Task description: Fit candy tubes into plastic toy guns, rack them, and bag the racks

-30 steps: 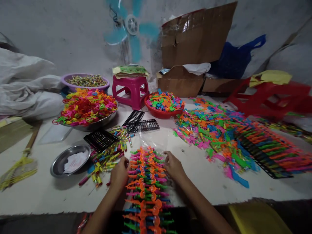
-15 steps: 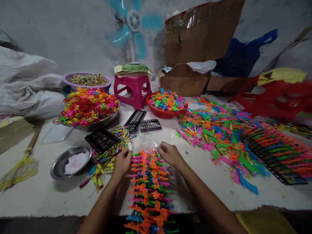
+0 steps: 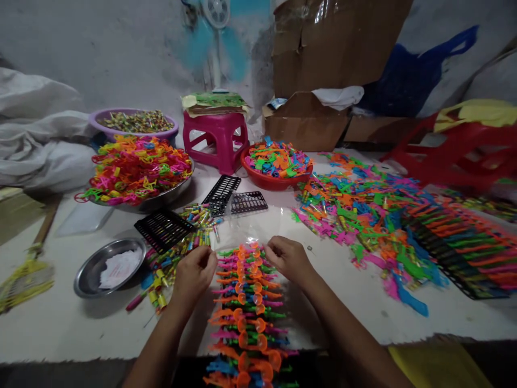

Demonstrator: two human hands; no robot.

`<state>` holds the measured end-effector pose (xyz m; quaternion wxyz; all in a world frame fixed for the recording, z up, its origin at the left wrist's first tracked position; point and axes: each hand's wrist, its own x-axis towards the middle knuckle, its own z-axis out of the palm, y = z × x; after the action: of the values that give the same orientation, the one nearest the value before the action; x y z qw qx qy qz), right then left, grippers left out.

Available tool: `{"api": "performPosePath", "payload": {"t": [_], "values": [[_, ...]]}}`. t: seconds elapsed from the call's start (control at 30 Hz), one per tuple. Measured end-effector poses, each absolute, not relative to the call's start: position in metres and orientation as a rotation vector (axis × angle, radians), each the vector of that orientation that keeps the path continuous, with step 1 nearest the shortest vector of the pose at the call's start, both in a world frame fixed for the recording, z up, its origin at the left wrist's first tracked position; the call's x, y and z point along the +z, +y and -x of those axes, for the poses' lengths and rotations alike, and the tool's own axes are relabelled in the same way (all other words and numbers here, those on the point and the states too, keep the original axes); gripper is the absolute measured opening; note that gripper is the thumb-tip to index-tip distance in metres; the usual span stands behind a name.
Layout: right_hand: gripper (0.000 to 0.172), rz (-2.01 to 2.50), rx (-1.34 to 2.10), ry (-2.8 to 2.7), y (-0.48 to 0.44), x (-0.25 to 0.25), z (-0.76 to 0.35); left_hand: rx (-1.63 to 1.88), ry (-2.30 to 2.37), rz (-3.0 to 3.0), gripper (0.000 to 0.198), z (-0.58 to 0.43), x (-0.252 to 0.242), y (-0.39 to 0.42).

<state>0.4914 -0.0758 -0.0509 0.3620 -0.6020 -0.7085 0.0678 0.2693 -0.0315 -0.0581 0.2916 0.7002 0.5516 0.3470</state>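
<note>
A long row of small bright plastic toys (image 3: 249,310), mostly with orange round ends along the middle, runs from the table's front edge away from me. A clear plastic bag (image 3: 251,238) shows as glints at the far end of the row. My left hand (image 3: 197,272) is closed, thumb against fingers, at the far left corner, pinching the bag's edge. On the opposite corner my right hand (image 3: 287,260) pinches the bag likewise. How far the bag reaches along the toys is hard to see.
Left lie a steel bowl (image 3: 97,272) with paper slips, loose coloured tubes (image 3: 197,237) and black racks (image 3: 165,230). Behind are a heaped metal basin (image 3: 161,196), a red basin (image 3: 274,182) and a pink stool (image 3: 216,134). Loose toys (image 3: 355,210) and a filled rack (image 3: 456,269) spread right.
My view has tipped downward a little. Both hands stay at the far corners of the toy row; the left has shifted slightly nearer to me, and the plastic between them stands less high.
</note>
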Motion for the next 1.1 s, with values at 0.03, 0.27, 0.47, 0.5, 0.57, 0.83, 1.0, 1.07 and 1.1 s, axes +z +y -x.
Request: {"api": "performPosePath", "payload": {"t": [0.03,0.27,0.47,0.5,0.57,0.83,1.0,1.07,1.1], "values": [[0.027,1.543,0.142,-1.838,-0.074,-0.050,-0.491,0.936,1.499,-1.956,0.021,-0.271,-0.056,-0.034],[0.017,1.466,0.155,-1.854,-0.070,-0.046,-0.487,0.836,1.492,-2.450,0.021,-0.275,-0.049,-0.035],[0.016,1.329,0.167,-1.871,-0.082,-0.048,-0.486,0.873,1.297,-2.276,0.020,-0.274,-0.051,-0.039],[0.016,1.317,0.168,-1.865,-0.084,-0.049,-0.486,0.884,1.281,-2.270,0.021,-0.274,-0.052,-0.040],[0.016,1.314,0.148,-1.827,-0.087,-0.050,-0.486,0.906,1.243,-2.299,0.022,-0.273,-0.052,-0.042],[0.011,1.118,-0.136,-2.071,-0.104,-0.057,-0.501,0.882,0.937,-2.745,0.015,-0.253,-0.060,-0.048],[0.015,1.042,-0.252,-2.204,-0.123,-0.059,-0.510,0.849,0.753,-2.815,0.016,-0.244,-0.058,-0.056],[0.017,1.068,-0.230,-2.231,-0.128,-0.054,-0.508,0.787,0.712,-2.837,0.018,-0.241,-0.054,-0.055],[0.017,1.070,-0.225,-2.246,-0.130,-0.051,-0.507,0.754,0.703,-2.848,0.018,-0.239,-0.051,-0.053]]}}
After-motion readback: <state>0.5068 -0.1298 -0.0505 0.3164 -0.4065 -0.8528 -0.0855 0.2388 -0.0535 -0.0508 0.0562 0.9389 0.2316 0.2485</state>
